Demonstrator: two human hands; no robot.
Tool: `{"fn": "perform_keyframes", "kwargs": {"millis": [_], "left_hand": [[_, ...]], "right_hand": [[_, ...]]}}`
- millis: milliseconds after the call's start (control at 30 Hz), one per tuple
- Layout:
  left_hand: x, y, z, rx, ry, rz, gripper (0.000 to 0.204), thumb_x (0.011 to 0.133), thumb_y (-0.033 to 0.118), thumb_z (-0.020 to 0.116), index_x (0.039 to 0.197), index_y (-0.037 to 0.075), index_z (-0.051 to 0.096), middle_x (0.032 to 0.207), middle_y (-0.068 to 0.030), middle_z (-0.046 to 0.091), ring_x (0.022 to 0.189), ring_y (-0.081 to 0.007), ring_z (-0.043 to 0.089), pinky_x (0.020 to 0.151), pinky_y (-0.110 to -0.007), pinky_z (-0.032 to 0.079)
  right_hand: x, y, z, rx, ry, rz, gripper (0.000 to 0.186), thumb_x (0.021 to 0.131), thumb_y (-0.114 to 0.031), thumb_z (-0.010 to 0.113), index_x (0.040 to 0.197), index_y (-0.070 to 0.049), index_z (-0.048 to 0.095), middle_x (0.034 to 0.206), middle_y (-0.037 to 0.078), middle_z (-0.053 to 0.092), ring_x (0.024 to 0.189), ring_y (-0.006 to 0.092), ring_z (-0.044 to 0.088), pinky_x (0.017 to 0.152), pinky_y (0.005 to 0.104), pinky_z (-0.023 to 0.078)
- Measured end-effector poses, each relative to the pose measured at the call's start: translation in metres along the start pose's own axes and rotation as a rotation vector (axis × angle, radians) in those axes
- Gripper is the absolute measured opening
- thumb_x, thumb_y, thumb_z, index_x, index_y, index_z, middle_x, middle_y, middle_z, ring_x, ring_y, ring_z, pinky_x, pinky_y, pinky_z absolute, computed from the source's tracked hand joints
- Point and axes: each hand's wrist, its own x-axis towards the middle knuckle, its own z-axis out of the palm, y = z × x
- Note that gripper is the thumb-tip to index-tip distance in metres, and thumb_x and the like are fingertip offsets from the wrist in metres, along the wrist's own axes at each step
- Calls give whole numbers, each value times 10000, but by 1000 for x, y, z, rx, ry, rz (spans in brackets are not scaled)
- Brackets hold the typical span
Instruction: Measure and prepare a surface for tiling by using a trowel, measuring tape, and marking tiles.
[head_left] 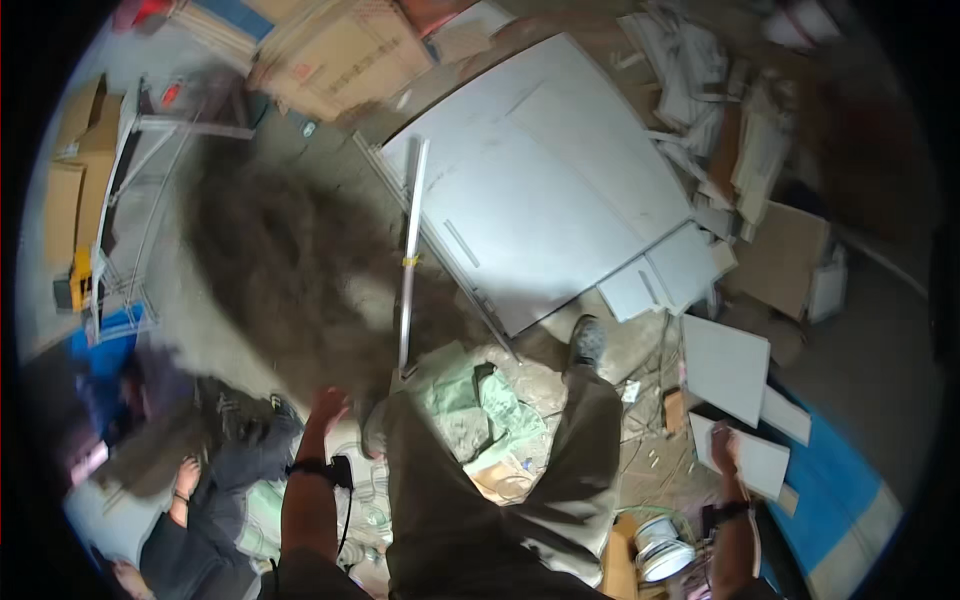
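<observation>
My left hand (pixel 330 405) is raised at lower centre-left, left of my knee; its fingers are blurred, and whether it holds anything is unclear. My right hand (pixel 725 450), fingers partly curled, is over a small white board (pixel 760 460) at lower right; whether it grips it is unclear. Another white board (pixel 722 365) lies beyond. A large white panel (pixel 550 170) lies ahead of my legs. A long metal bar (pixel 416 205) with a yellow band stands along its left side. Crumpled green sheeting (pixel 460 410) lies between my legs.
A seated person in dark clothes (pixel 205 530) is at lower left. A metal frame (pixel 145 150) and cardboard (pixel 75 185) stand far left. Cartons (pixel 330 55) lie at the back, scrap strips (pixel 755 150) at right. A white bucket (pixel 660 550) sits near my right leg.
</observation>
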Motion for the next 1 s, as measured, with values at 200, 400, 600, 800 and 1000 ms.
{"fn": "perform_keyframes", "kwargs": {"millis": [200, 400, 600, 800, 1000], "left_hand": [[82, 125, 206, -280, -147, -572, 255, 855, 263, 699, 988, 47, 676, 957, -129, 690, 900, -315, 645, 791, -465, 529], [213, 140, 307, -45, 188, -675, 624, 817, 334, 713, 1267, -53, 518, 1289, -308, 549, 1178, -479, 545, 970, -537, 483], [327, 71, 318, 17, 674, -703, 439, 825, 129, 668, 1232, 44, 525, 1201, -193, 602, 1174, -410, 566, 982, -511, 475], [291, 84, 359, 208, 1094, -459, 369, 754, 57, 667, 1112, 87, 586, 1009, -132, 600, 1005, -356, 595, 772, -497, 513], [281, 158, 351, 387, 1220, -358, 325, 713, 53, 649, 1030, 100, 598, 941, -88, 563, 909, -313, 568, 721, -447, 485]], "right_hand": [[168, 55, -71, 1060, -280, 385, 173, 999, -178, 562, 1029, -19, 623, 758, 70, 619, 632, 127, 598, 561, 281, 486], [337, -5, 0, 463, -288, -250, 211, 874, -131, 642, 980, 46, 685, 923, 214, 681, 805, 358, 667, 726, 423, 531], [491, -140, 57, 353, 0, -648, 138, 871, -48, 635, 981, 32, 656, 836, 178, 638, 715, 297, 655, 641, 409, 514], [516, -222, 88, 438, 146, -819, 89, 874, 2, 641, 954, 16, 605, 796, 146, 615, 661, 252, 643, 602, 344, 507], [499, -195, 89, 613, 228, -825, 66, 861, 13, 652, 926, 25, 650, 765, 136, 608, 609, 212, 613, 561, 318, 484]]}}
